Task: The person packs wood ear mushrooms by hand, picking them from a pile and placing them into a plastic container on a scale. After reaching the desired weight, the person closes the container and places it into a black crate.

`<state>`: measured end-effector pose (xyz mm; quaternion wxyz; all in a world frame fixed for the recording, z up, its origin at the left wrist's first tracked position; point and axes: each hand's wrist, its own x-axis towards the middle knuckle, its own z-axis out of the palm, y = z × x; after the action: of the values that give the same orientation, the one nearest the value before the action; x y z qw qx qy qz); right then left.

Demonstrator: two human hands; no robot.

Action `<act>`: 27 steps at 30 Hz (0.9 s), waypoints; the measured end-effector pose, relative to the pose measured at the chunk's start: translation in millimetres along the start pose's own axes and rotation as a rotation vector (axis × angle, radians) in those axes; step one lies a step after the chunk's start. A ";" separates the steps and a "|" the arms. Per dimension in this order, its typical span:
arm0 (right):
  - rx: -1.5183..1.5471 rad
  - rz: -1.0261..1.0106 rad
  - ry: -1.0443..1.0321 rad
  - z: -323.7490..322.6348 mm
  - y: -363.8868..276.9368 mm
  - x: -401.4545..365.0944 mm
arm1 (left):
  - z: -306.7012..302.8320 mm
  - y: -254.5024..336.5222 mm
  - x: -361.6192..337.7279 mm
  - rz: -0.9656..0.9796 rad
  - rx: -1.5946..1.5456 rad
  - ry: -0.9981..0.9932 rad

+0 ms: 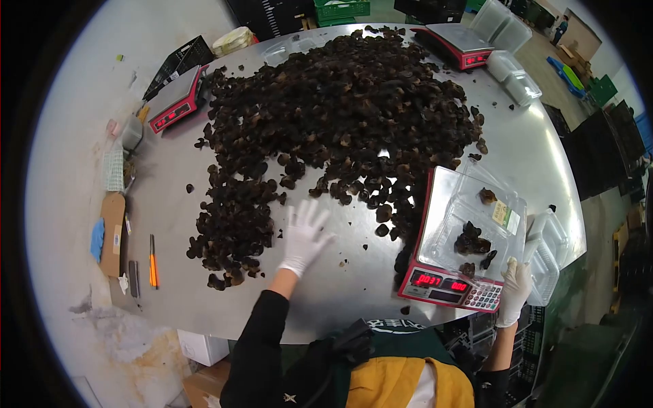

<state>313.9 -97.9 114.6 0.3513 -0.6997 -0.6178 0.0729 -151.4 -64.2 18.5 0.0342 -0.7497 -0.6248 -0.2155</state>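
Note:
My left hand (304, 234), in a white glove, is over the bare metal table with its fingers spread and nothing in them. Close by on its left lies a small heap of dark wood ear mushrooms (235, 234), joined to the big pile (354, 102) farther back. On the right, my gloved right hand (515, 292) has its fingers at the near right corner of a clear plastic container (445, 234), seemingly pinching its rim. The container, with a label and a few mushrooms (471, 239) in it, rests on a red digital scale (435, 289) with a lit display.
Stacked clear containers (544, 262) stand right of the scale. Two more red scales, one at left (178, 102) and one at the back right (462, 44), flank the pile. An orange utility knife (153, 265) and a cardboard box (112, 234) are at far left.

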 end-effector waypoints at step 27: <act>-0.002 0.170 0.056 -0.1 3.7 -0.2 | -3.9 -169.9 174.8 -0.145 -0.077 0.164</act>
<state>316.9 -98.1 112.5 0.3603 -0.7516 -0.5463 0.0823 -292.0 132.6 49.0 0.0405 -0.6831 -0.6638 -0.3019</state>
